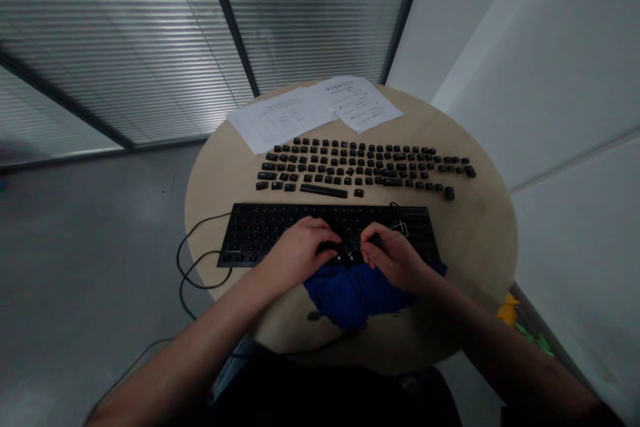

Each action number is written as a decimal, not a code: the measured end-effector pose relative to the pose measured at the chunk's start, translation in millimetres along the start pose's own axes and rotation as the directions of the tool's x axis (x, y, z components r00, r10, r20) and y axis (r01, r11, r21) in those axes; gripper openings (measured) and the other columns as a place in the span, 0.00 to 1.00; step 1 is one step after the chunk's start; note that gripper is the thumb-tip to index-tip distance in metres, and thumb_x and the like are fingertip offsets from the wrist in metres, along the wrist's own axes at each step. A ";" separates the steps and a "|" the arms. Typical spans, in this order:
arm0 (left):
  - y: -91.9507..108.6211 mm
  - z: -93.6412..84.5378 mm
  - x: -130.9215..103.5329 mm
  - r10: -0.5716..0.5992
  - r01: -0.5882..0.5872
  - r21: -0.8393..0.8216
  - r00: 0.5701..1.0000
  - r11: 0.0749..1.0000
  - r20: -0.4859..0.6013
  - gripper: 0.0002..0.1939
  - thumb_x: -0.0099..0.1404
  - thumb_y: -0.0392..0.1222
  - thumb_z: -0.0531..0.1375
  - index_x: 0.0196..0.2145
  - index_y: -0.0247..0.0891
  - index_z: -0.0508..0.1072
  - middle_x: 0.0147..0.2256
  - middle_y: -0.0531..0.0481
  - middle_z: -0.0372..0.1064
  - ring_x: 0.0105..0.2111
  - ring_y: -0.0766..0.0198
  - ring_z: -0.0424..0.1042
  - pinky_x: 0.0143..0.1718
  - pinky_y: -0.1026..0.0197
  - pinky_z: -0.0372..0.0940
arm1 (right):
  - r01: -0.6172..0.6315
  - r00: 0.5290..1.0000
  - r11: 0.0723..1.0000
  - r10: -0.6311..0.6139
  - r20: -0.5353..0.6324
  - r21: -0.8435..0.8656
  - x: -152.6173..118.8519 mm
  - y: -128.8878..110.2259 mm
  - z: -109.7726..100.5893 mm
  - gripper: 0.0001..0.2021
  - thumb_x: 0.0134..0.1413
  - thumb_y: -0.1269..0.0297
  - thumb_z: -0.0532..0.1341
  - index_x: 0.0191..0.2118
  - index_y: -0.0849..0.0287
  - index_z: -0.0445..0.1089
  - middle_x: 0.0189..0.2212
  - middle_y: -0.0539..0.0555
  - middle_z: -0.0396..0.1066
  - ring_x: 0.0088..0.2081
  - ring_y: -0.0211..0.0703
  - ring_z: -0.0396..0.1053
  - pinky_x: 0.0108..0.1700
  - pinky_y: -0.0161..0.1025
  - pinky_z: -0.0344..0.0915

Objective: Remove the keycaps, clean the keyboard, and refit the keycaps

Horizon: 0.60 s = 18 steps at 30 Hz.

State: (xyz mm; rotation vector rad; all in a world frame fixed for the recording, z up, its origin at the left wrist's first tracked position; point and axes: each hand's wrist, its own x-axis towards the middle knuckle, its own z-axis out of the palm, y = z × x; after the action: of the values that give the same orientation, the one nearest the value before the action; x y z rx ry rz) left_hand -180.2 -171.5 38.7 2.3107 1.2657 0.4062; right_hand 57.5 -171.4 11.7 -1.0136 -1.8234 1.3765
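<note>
A black keyboard (pixel 255 213) with its keycaps taken off over at least part of it lies across the round table. My left hand (pixel 303 247) is over its middle, thumb and fingers bent around something dark that I cannot make out. Close by on the right, my right hand (pixel 393 257) is closed in a pinch, with a small dark thing partly hidden in its fingers. Between the two hands a few light marks show on the keyboard. Blue cloth (pixel 345 297) lies bunched along the keyboard's near edge, below both hands.
Loose black keycaps are laid out in rows beyond the keyboard, with the long spacebar (pixel 323 191) nearest. Printed sheets (pixel 290 117) lie at the table's far edge. A black cable (pixel 193 280) loops off the left side. Glass partitions with blinds and a white wall stand around the table (pixel 493 227).
</note>
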 end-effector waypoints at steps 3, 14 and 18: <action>0.8 7.1 -9.6 0.016 -0.016 -0.003 1.000 1.000 0.014 0.12 0.63 0.36 0.67 0.45 0.40 0.80 0.44 0.47 0.76 0.46 0.56 0.73 0.52 0.53 0.67 | -0.002 0.999 0.999 0.003 0.032 -0.033 3.3 7.7 6.7 0.05 0.65 0.61 0.58 0.37 0.55 0.66 0.23 0.46 0.67 0.23 0.35 0.64 0.27 0.33 0.62; 2.6 15.4 -15.4 0.006 -0.006 0.005 1.000 1.000 -0.026 0.10 0.61 0.37 0.69 0.42 0.41 0.81 0.45 0.47 0.75 0.47 0.55 0.71 0.53 0.52 0.66 | 0.243 0.966 0.849 -0.167 0.197 -0.470 0.4 0.9 10.9 0.04 0.64 0.63 0.60 0.37 0.54 0.70 0.30 0.51 0.74 0.31 0.43 0.73 0.36 0.38 0.64; 6.9 19.7 -14.1 -0.020 0.022 0.040 0.998 0.999 -0.051 0.10 0.61 0.38 0.69 0.42 0.42 0.81 0.44 0.47 0.75 0.47 0.54 0.71 0.52 0.52 0.66 | 0.267 0.962 0.847 -0.209 0.173 -0.459 -3.2 6.1 12.8 0.04 0.64 0.63 0.60 0.37 0.54 0.70 0.29 0.51 0.74 0.30 0.43 0.72 0.35 0.38 0.64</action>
State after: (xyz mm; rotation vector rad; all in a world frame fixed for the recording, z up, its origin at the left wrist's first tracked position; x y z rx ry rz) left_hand -173.6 -191.8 25.2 2.3319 1.3332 0.4380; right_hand 49.6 -179.3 2.4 -0.9086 -2.3611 0.8619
